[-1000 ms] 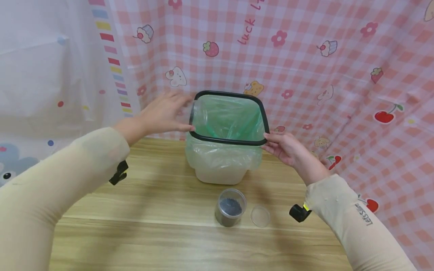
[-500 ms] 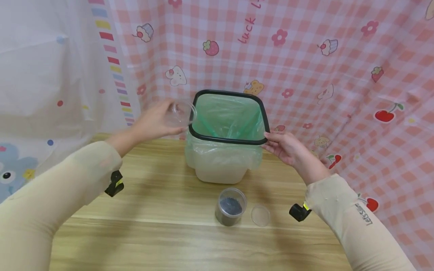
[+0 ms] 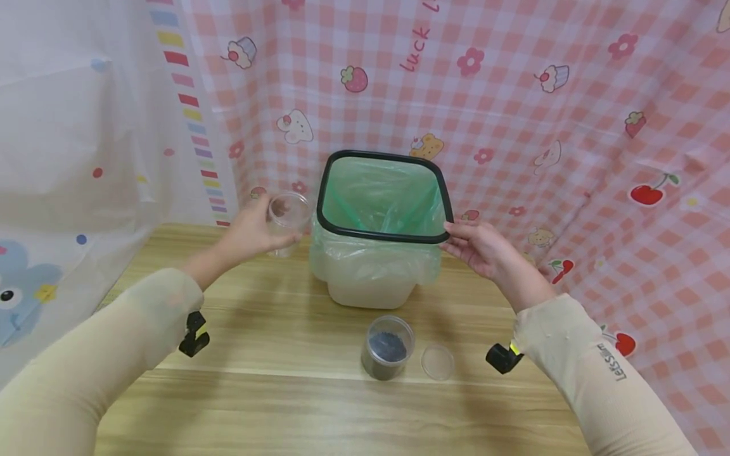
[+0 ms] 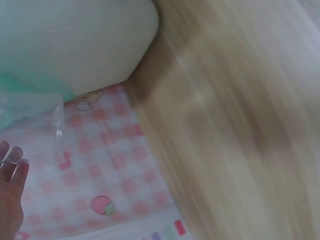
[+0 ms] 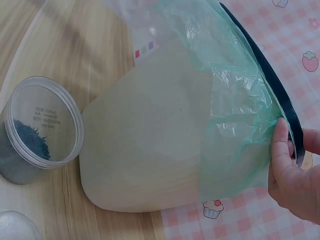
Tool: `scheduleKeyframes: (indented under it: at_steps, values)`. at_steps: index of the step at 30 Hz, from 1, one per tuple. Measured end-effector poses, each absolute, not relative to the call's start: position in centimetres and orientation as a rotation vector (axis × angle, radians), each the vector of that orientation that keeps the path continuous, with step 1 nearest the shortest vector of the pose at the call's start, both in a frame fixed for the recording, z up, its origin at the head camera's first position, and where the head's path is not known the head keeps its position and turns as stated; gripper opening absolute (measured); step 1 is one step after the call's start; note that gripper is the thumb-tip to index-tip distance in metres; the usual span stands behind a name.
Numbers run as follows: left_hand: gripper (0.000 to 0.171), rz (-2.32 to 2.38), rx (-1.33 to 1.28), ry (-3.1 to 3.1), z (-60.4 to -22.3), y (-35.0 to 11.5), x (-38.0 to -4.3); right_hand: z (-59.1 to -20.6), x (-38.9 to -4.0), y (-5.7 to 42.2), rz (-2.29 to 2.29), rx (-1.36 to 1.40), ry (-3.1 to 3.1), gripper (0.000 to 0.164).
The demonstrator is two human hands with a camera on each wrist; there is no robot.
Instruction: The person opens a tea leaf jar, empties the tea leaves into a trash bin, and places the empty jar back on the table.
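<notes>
My left hand (image 3: 253, 231) grips a clear plastic jar (image 3: 289, 215), upright with its mouth up, just left of the bin. The left wrist view shows part of the same clear jar (image 4: 37, 127) beside my fingers (image 4: 17, 172). A whitish trash bin (image 3: 371, 278) stands on the table, lined with a green plastic bag (image 3: 388, 190) and topped by a black rim (image 3: 382, 237). At the rim's near right corner my right hand (image 3: 476, 247) pinches it together with the bag; the right wrist view shows thumb and fingers on either side of the rim (image 5: 275, 82).
In front of the bin stands a second clear jar (image 3: 388, 348), partly filled with dark shredded-looking material. Next to it lies a round clear lid (image 3: 438, 363) on the wooden table (image 3: 274, 399). A pink checked curtain (image 3: 365, 114) hangs close behind the bin.
My left hand has drawn the clear jar from over the bin's left rim leftward and down, turning it from tipped to upright. The right hand stays at the rim.
</notes>
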State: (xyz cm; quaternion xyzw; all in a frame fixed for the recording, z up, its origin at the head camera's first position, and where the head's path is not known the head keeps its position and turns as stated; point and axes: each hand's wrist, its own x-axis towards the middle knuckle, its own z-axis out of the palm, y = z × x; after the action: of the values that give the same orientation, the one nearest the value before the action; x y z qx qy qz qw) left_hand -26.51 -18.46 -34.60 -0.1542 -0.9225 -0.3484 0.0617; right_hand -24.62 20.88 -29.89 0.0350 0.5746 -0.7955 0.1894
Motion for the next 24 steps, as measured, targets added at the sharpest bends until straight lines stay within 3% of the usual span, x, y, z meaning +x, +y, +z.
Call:
scheduleKeyframes:
  at_steps: [6, 14, 24]
  values:
    - [0.075, -1.109, -0.447, -2.781, -37.4, -18.7, -26.3, -30.0, -24.7, 21.0, -2.235, 0.098, 1.617, 0.008]
    - [0.083, -1.25, -0.357, -2.78, -41.1, -18.5, -25.6, -30.1, -24.8, 21.0, -2.239, 0.089, 1.619, 0.009]
    - [0.078, -1.355, -0.284, -2.782, -45.8, -18.1, -25.0, -30.1, -24.8, 21.0, -2.231, 0.092, 1.62, 0.016]
